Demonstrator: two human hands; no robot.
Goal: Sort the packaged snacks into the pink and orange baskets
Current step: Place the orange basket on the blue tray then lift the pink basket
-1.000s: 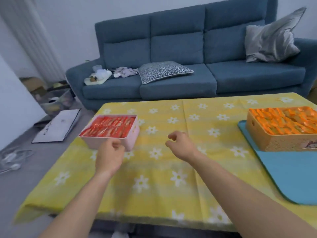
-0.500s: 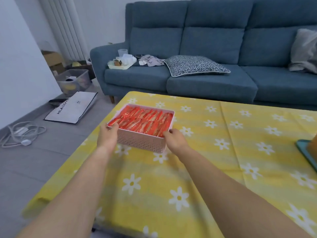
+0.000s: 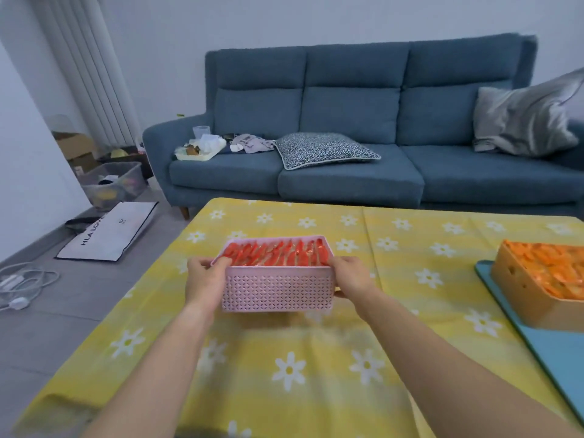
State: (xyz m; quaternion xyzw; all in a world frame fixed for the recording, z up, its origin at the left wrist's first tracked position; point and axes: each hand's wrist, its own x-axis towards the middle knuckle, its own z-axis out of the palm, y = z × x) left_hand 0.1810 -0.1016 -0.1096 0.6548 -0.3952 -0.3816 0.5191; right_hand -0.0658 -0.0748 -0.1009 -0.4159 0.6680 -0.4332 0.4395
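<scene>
A: Over the middle of the table (image 3: 316, 368), what is being held?
B: A pink basket (image 3: 278, 290) is held there by both hands. It is filled with red snack packs (image 3: 278, 256).
A: How is it gripped?
B: Its left end is gripped by the left hand (image 3: 203, 281), with the thumb hooked over the rim. Its right end is gripped by the right hand (image 3: 349, 279), with the fingers curled round the side.
A: Is it lifted off the table?
B: A shadow is seen under it, but that cannot be told for sure.
A: What else is seen?
B: At the right edge of the table an orange basket (image 3: 518, 298) is set on a blue mat (image 3: 556, 352). It is filled with orange packs (image 3: 556, 267). Behind the table a blue sofa (image 3: 347, 121) is seen.
</scene>
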